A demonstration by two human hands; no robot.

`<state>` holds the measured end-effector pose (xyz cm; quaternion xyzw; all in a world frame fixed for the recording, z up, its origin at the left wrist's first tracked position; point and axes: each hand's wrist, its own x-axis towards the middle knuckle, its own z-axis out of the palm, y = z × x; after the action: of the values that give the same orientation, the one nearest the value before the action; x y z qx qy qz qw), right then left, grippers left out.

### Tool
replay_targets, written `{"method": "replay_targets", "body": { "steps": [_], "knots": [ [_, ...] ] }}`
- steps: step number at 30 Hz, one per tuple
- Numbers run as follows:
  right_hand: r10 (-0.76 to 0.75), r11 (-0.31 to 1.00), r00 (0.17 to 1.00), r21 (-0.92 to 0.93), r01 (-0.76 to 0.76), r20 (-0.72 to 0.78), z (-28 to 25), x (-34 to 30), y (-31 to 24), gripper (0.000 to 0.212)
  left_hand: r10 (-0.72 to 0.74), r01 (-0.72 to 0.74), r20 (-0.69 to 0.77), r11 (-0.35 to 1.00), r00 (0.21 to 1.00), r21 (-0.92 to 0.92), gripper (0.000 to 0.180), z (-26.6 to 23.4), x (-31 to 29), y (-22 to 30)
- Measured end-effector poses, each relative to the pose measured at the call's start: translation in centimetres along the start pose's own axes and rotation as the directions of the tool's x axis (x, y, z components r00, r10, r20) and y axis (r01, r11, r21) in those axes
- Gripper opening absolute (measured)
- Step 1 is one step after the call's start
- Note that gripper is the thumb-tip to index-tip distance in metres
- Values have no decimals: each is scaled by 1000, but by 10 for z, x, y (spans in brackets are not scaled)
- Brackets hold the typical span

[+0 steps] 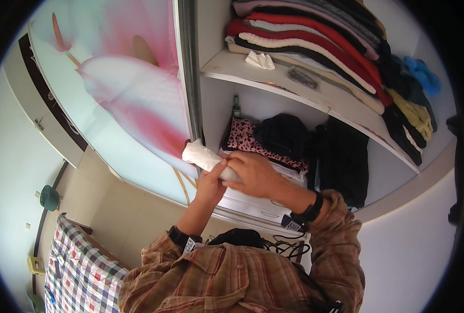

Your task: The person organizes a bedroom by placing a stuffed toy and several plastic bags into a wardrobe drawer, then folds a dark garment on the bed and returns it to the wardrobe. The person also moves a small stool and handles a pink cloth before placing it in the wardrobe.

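In front of the open wardrobe, both my hands grip a pale roll-shaped thing with crumpled white tissue or cloth (199,155) at its far left end. My left hand (210,185) is closed round its underside, thumb on top. Across the near right end lie the curled fingers of my right hand (257,175). My fingers hide much of its middle, so I cannot tell exactly what it is. Behind my hands, a pink leopard-print cloth (242,134) and a dark bundled garment (281,133) lie on the lower shelf.
The upper shelf (219,67) bears stacked folded clothes (305,44), a crumpled white tissue (260,60) and a dark, flat packet (302,78). A small green bottle (236,107) stands below. Left is a flower-printed sliding door (133,99); a checked bed (80,266) lies lower left.
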<state>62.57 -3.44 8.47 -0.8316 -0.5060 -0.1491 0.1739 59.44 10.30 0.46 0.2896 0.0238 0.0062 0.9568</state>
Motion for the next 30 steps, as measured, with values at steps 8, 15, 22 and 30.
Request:
{"method": "replay_targets", "body": {
  "steps": [8,15,22,30],
  "knots": [
    [112,855,944,-454,-251,-310,-90,143,133,24,-269,271,-88,962,959,15,31,-55,-24,-13],
    [536,706,769,-314,-634,-347,-83,163,174,31,-253,255,-60,967,966,25,43,-97,-54,-7],
    [59,932,639,-187,-310,-767,-82,116,114,25,-175,179,84,983,981,-40,56,-88,-53,11],
    [32,996,988,-84,-20,149,45,-6,-32,11,-122,135,195,989,973,-55,55,-44,-31,0]
  ]
}}
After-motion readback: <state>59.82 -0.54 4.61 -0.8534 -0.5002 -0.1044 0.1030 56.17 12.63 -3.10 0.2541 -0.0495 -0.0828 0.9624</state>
